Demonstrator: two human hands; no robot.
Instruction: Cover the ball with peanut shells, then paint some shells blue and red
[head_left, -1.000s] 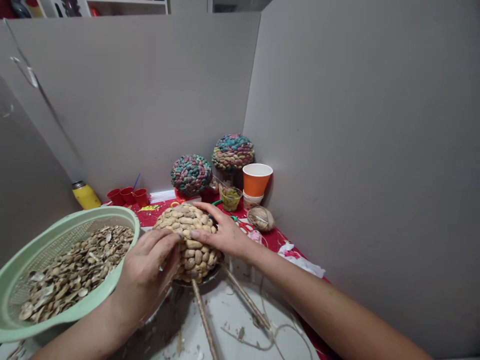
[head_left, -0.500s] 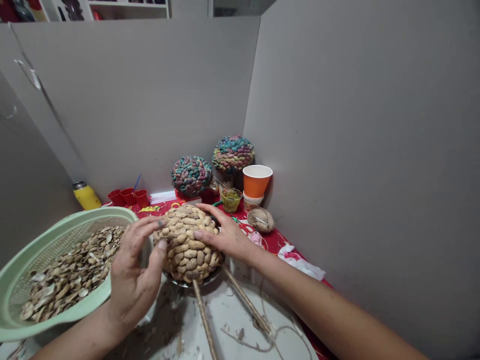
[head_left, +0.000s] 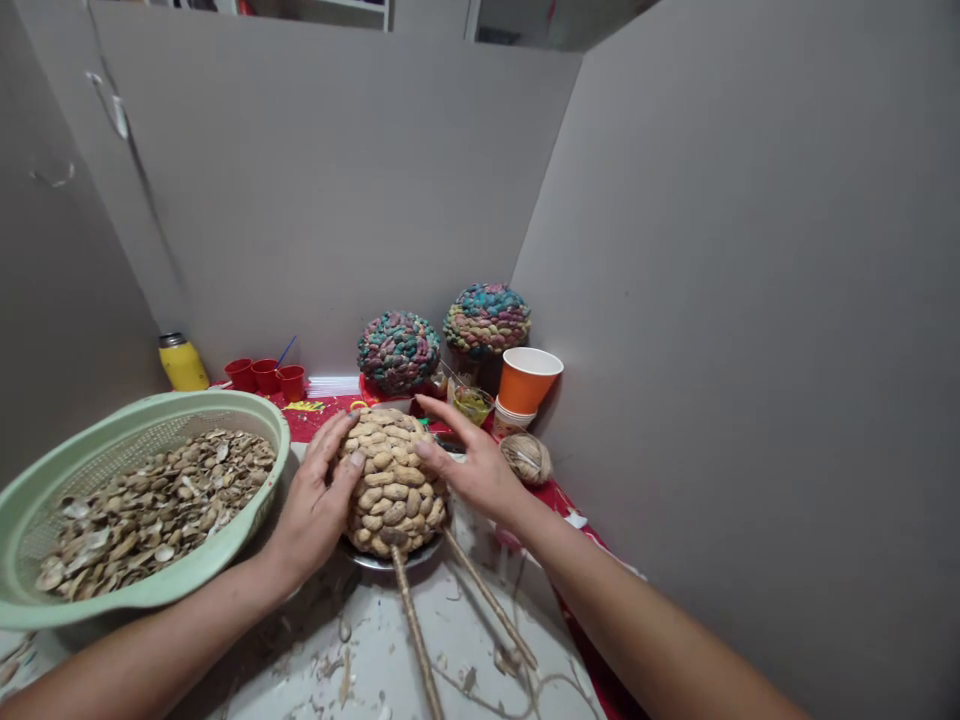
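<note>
Peanut-covered ball (head_left: 394, 483) in metal dish (head_left: 382, 564) on worktop (head_left: 352, 650). Left hand (head_left: 315, 505) at ball's 9 o'clock, thumb apart from fingers, touching peanuts. Right hand (head_left: 476, 465) at 2 o'clock, thumb and index spread, thumb on peanuts. Wrapped sticks (head_left: 411, 620) toward 5 and 6. Green colander (head_left: 180, 402) of shells (head_left: 150, 510) at 9. Painted balls (head_left: 399, 350) at 12 and 1; twine (head_left: 525, 458) at 3.

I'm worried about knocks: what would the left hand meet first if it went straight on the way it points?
The peanut-covered ball, which the left hand seems to be touching with thumb and fingers, though depth is hard to judge here.
</note>
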